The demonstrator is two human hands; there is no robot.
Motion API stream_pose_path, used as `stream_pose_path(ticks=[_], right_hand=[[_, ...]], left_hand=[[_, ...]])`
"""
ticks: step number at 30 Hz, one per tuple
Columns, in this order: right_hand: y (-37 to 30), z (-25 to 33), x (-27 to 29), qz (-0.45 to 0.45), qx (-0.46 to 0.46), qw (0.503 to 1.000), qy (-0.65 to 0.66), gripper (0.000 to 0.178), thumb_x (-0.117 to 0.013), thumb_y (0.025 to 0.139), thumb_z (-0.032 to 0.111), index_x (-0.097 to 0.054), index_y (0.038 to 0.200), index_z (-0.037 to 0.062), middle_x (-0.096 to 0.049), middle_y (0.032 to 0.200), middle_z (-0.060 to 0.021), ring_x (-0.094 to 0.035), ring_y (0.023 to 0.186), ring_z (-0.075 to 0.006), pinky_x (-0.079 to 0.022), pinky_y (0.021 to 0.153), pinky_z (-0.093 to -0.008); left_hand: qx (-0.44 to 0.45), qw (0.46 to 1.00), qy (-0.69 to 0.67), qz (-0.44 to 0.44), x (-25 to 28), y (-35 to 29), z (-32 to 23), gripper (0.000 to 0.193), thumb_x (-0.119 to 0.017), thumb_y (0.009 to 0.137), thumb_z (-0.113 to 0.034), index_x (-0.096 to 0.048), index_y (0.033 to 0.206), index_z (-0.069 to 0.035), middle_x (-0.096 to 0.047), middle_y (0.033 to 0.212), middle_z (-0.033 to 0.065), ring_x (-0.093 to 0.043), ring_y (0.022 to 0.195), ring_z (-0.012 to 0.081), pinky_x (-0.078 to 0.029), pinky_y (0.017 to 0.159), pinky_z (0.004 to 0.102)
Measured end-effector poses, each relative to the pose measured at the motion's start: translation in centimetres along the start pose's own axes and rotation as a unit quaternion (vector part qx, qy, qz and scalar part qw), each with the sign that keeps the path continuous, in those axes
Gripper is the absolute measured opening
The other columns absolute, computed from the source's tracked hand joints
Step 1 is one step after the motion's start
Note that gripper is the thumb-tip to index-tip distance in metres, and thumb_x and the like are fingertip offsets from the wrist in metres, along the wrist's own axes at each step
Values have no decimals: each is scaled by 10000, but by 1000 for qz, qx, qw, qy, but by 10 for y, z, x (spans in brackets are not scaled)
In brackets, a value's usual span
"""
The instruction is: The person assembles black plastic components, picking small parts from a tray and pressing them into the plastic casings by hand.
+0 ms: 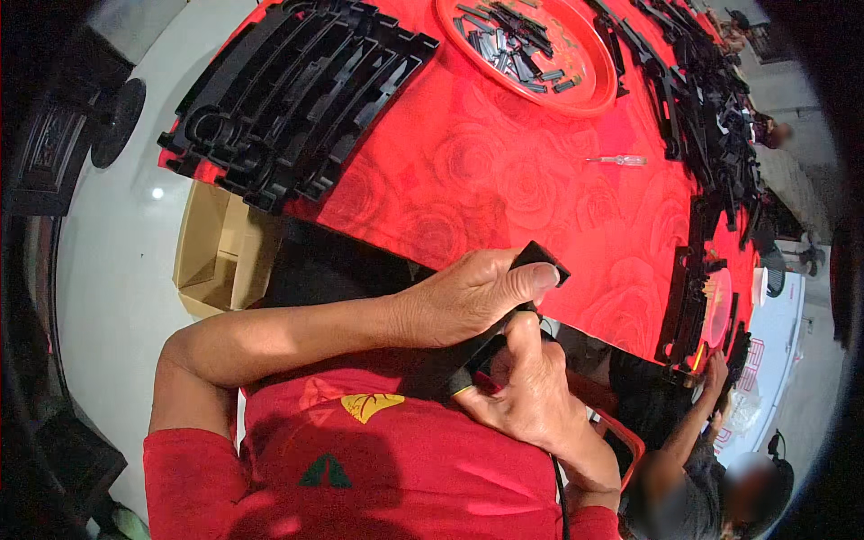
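Note:
In front of my chest, a long black plastic part (535,255) is held slantwise between my two hands. My left hand (463,297) grips its far end, the thumb pressed along the top. Close to my body, my right hand (540,400) closes round the lower stretch, with thumb and fingers bent about it. Much of the part is covered by my fingers, so its full shape does not show. Both hands are just off the near edge of the table with the red rose-patterned cloth (450,189).
Long black plastic parts (297,99) lie in rows at the table's far left. A red round tray (603,101) holds small black pieces. A small screwdriver (621,160) lies right of centre. More black parts (711,117) are heaped rightward. Below left stands an open cardboard box (202,243). People sit at right.

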State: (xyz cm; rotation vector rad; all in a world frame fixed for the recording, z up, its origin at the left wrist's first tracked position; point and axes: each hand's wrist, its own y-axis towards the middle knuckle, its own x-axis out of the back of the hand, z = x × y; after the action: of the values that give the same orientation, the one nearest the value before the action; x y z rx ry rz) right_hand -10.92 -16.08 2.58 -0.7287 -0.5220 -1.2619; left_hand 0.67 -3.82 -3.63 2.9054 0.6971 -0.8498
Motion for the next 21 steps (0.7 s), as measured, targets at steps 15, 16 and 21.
stream_pose_path(ticks=[15,16,21], right_hand=[[-16,-21,46,-226,10,971,-82,614,-886,718,169,-658,1278,66,-638,707,-70,-639,611,-190,-496,562,-319],[-4,-16,55,-228,94,954,-172,617,-887,678,201,-683,1244,66,-681,904,-111,-661,792,-269,-521,666,-360],[26,-38,51,-99,131,944,-285,587,-804,672,149,-670,1237,61,-634,1061,-124,-604,950,-321,-503,809,-411]], left_hand=[[109,943,306,78,41,-14,-40,506,-510,1056,-493,-572,1086,9,-642,804,132,-682,799,248,-517,710,419],[110,943,305,80,45,-11,-45,506,-510,1056,-493,-572,1086,9,-642,804,132,-682,799,248,-517,710,419],[78,823,539,161,48,4,-71,470,-536,1052,-485,-614,1072,-22,-639,876,150,-646,837,361,-510,791,468]])
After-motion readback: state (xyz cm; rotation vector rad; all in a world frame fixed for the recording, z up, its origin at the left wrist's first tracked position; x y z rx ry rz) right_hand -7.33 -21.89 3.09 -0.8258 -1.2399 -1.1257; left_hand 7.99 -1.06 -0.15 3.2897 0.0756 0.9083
